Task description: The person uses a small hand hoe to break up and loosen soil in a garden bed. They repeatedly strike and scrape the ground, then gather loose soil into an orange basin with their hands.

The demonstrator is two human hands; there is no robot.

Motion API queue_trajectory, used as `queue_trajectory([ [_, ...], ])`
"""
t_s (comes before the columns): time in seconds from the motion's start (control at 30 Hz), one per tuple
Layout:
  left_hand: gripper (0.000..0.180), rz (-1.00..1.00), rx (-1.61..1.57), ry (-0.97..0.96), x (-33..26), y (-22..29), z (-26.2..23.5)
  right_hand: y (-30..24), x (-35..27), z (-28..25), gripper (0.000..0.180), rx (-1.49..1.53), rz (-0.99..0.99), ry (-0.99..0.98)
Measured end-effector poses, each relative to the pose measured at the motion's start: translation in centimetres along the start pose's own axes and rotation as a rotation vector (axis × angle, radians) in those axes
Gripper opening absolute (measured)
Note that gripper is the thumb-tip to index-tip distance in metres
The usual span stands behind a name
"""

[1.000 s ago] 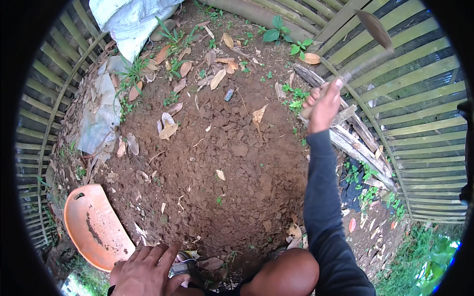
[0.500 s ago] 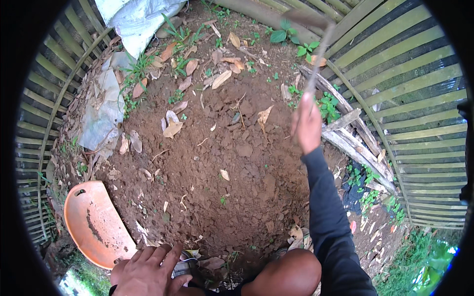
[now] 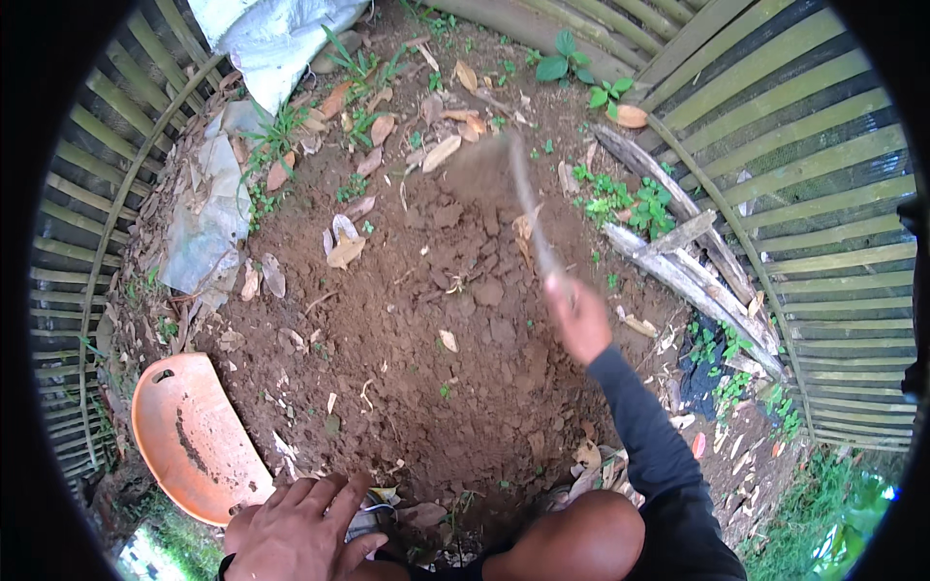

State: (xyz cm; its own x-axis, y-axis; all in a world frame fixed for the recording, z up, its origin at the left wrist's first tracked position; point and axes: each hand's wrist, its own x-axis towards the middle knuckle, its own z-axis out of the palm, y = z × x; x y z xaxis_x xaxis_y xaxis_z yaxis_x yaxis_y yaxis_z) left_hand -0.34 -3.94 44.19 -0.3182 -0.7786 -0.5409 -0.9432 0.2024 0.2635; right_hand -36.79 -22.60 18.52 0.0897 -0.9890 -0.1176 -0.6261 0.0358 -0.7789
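My right hand [image 3: 579, 318] is closed round the handle of a hoe [image 3: 531, 208], its arm in a dark sleeve stretched forward. The blade end is smeared by motion over the loose brown soil [image 3: 484, 290], near the fallen leaves at the far side; whether it touches the ground I cannot tell. My left hand [image 3: 300, 528] lies on my left knee, fingers stretched out and holding nothing. Close by its left stands an orange plastic scoop [image 3: 208, 436], cut flat on one side, with crumbs of dirt inside.
Slatted bamboo fences [image 3: 785, 194] close in the left, right and far sides. Old wooden pieces [image 3: 697, 281] lie at the right. A white sack [image 3: 281, 44] and a clear plastic sheet [image 3: 208, 237] lie at the far left. Dry leaves and small green plants are scattered about.
My right hand has swung the hoe down from the far right toward the middle of the soil, its blade moving left and nearer. My left hand stays on the knee.
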Motion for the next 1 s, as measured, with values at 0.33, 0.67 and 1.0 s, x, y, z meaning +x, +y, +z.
queue_trajectory([
  [0.33, 0.064, -0.029, -0.014, 0.036, 0.0, 0.4, -0.6, 2.8, -0.7, 7.1, 0.063, 0.372, 0.722, -0.323],
  [0.67, 0.066, 0.011, 0.045, -0.050, 0.3, 2.4, -0.1, -0.8, 2.1, -0.8, 0.047, 0.722, 0.226, 0.151],
  [1.0, 0.067, -0.053, -0.003, 0.023, -1.0, 0.7, -0.1, 3.9, -5.0, 2.6, 0.068, 0.054, 0.467, -0.547],
])
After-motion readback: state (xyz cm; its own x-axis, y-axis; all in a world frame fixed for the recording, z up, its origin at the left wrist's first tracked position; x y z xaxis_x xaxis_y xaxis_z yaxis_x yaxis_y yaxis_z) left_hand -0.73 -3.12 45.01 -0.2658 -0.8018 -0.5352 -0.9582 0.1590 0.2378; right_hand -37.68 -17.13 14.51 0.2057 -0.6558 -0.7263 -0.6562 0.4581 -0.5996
